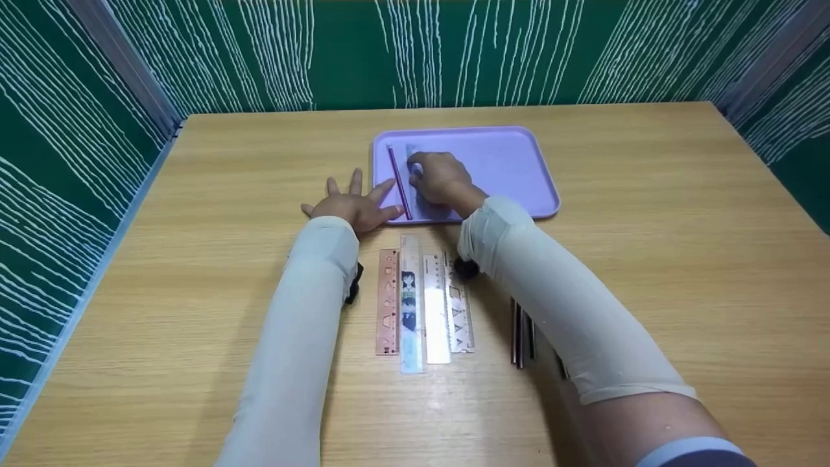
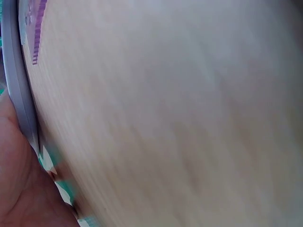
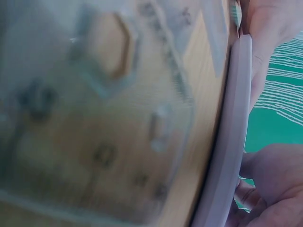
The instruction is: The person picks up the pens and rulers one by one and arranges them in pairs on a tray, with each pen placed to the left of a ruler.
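A lilac tray (image 1: 499,162) lies at the far middle of the table. Inside its left part are a slim dark purple pencil (image 1: 399,181) and a clear bluish ruler (image 1: 415,201), side by side. My right hand (image 1: 444,178) reaches over the ruler with curled fingers and pinches it near its upper half; the palm hides part of it. With fingers spread, my left hand (image 1: 353,206) rests at the tray's left front corner, thumb tip close to the pencil's lower end. In the right wrist view the right hand (image 3: 279,184) shows beyond the tray's rim (image 3: 232,132).
Several rulers lie side by side in front of the tray: a pink ruler (image 1: 388,301), a clear ruler with cartoon figures (image 1: 412,305) and others. Dark slim sticks (image 1: 521,334) lie beside and partly under the right forearm. Green walls with white streaks (image 1: 350,58) border the table.
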The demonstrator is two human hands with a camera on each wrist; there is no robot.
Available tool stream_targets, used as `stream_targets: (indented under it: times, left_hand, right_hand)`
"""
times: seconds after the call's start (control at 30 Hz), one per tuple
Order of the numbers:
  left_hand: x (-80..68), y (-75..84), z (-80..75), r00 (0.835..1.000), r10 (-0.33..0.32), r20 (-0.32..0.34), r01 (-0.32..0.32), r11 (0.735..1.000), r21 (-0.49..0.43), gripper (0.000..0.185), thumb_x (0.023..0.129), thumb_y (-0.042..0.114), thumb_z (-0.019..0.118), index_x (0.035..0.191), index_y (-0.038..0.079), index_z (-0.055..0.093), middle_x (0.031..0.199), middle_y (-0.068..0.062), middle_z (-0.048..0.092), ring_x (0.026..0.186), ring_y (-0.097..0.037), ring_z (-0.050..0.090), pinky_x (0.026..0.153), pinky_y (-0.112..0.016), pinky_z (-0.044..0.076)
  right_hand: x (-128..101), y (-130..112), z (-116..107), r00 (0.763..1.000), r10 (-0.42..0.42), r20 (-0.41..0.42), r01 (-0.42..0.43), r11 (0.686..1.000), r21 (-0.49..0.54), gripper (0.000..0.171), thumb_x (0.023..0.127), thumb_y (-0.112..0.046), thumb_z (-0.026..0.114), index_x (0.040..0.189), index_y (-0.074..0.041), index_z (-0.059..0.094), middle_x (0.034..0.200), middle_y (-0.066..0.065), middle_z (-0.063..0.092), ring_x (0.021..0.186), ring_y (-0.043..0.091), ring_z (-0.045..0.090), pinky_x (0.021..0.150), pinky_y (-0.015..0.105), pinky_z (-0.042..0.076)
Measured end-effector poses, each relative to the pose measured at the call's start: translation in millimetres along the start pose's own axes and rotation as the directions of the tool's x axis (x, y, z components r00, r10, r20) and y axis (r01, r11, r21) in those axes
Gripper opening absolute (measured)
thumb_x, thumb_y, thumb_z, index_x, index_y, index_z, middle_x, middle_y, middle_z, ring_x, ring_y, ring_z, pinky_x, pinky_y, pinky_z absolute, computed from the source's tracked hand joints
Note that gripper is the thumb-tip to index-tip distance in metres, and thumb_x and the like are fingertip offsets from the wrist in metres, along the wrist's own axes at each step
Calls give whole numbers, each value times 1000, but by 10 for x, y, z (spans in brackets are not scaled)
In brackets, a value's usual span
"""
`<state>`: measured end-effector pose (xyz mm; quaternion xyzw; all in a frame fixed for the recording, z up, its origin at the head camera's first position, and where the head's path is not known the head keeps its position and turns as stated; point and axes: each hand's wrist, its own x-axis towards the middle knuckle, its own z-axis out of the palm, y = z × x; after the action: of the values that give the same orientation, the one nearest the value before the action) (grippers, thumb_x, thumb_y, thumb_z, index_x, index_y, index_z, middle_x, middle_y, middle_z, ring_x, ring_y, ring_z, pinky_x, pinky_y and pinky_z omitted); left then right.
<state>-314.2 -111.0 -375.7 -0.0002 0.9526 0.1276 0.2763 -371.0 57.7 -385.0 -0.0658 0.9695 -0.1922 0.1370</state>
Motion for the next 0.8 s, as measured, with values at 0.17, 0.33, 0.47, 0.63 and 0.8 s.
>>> stream_targets:
  times: [0.17, 0.33, 0.47, 0.63, 0.8]
  left_hand:
    - [-28, 5, 0, 1000, -6, 1, 6, 1000, 4, 72, 94, 81, 32, 155, 61, -2, 171, 3, -21, 154, -45, -22, 109, -87, -3]
    - [-25, 27, -2, 1000, -9, 5, 9, 1000, 7, 72, 94, 82, 30, 155, 62, -2, 171, 3, -22, 154, -45, -23, 109, -87, -3]
    - [3, 44, -31, 1000, 1, 10, -1, 1000, -6, 72, 94, 81, 32, 155, 62, -1, 171, 4, -21, 154, -45, -23, 108, -87, -6]
    - [26, 9, -62, 1000, 7, 28, -7, 1000, -12, 73, 94, 80, 35, 155, 61, 0, 171, 3, -20, 154, -46, -23, 108, -88, -5]
    - [11, -21, -40, 999, 14, 45, -13, 1000, -17, 74, 94, 80, 36, 156, 60, 1, 172, 2, -19, 154, -45, -22, 109, -87, -4]
  right_hand:
    - [-10, -32, 7, 1000, -8, 25, 7, 1000, 6, 48, 108, -29, 50, 155, -29, 45, 156, 5, 50, 119, 24, 60, 85, 35, 59]
    - [-26, -19, -25, 1000, 2, 31, -4, 998, 55, 49, 108, -27, 51, 156, -27, 43, 153, 8, 52, 114, 25, 62, 87, 36, 59]
    - [-44, 66, -137, 1000, -4, -26, 6, 996, 92, 47, 109, -26, 48, 155, -20, 45, 150, 12, 55, 116, 25, 60, 98, 39, 56]
    - [-171, 167, -394, 999, 33, -11, -30, 978, 204, 48, 110, -30, 43, 153, -9, 43, 137, 16, 59, 101, 22, 65, 89, 36, 62]
    - [-445, 373, -581, 995, 64, 74, -88, 916, 392, 48, 110, -34, 43, 151, -8, 42, 128, 18, 58, 86, 21, 66, 77, 32, 64]
